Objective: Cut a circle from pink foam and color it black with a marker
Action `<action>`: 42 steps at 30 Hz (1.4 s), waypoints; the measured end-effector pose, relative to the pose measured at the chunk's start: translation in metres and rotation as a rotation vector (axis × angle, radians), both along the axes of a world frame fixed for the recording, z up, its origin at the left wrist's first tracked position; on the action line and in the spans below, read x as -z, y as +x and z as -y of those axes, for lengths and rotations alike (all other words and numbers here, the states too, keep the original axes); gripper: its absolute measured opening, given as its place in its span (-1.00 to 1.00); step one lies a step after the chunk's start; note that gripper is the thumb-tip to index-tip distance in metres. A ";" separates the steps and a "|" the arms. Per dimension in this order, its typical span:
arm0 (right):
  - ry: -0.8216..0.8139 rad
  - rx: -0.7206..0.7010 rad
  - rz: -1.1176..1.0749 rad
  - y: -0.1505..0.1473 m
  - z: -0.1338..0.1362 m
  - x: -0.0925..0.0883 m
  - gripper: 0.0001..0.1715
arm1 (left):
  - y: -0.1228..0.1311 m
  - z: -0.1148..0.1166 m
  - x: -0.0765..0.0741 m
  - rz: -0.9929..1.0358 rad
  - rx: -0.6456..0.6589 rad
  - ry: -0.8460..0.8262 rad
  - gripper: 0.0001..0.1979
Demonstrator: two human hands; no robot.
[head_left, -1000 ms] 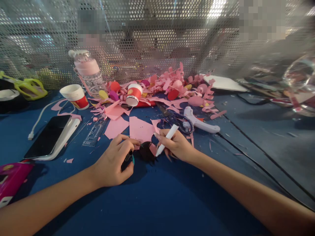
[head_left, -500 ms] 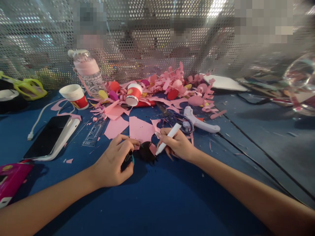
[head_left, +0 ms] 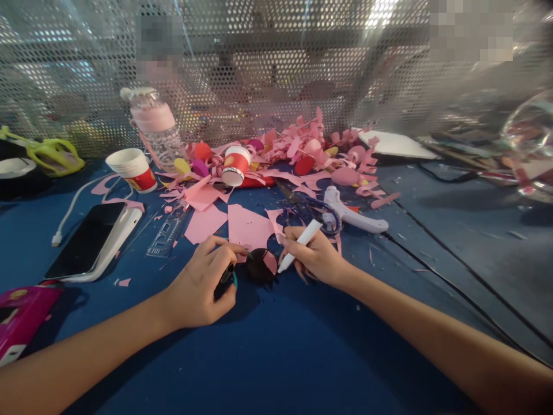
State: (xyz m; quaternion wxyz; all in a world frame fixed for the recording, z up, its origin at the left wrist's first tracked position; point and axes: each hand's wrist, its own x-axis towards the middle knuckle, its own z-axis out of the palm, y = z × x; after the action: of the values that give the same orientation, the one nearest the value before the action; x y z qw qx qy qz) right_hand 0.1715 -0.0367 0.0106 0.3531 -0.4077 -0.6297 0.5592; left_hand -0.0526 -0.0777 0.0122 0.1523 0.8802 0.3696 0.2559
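Observation:
My right hand (head_left: 317, 256) is closed around a white marker pen (head_left: 302, 245), its tip slanting down to the left. Just left of that tip lies a small paper disc (head_left: 260, 266), mostly black with a pink patch on its right side. My left hand (head_left: 201, 282) is curled around a small black object (head_left: 225, 281) with a teal edge, largely hidden by the fingers. Its index fingertip reaches the disc's upper left edge. Pink paper pieces (head_left: 248, 223) lie right behind the disc.
Blue-handled scissors (head_left: 311, 210) and a white glue gun (head_left: 356, 219) with a black cable lie behind my right hand. A phone (head_left: 88, 239), ruler (head_left: 166, 235) and paper cups (head_left: 132, 170) are at left. Pink scraps (head_left: 298, 144) heap before a perforated metal screen (head_left: 259, 69).
The pen tip has shifted slightly right, off the disc's edge, and more of the pink patch shows. My left hand keeps nearly the same place; the whole view has drifted a little.

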 end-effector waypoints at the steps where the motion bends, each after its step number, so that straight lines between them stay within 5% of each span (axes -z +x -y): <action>1: 0.000 0.019 -0.006 0.000 0.001 -0.001 -0.57 | 0.000 0.000 0.000 0.002 0.000 -0.002 -0.73; 25: 0.063 0.153 -0.018 0.001 0.003 0.002 -0.57 | 0.000 0.000 0.000 0.001 0.001 -0.002 -0.73; 42: 0.031 0.092 0.020 0.000 -0.001 0.003 -0.57 | 0.000 0.000 0.001 0.000 0.011 -0.008 -0.71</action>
State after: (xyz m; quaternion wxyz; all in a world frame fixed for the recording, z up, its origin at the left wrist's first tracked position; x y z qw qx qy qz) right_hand 0.1717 -0.0355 0.0078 0.3782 -0.4363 -0.6223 0.5285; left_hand -0.0529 -0.0780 0.0115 0.1572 0.8815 0.3659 0.2537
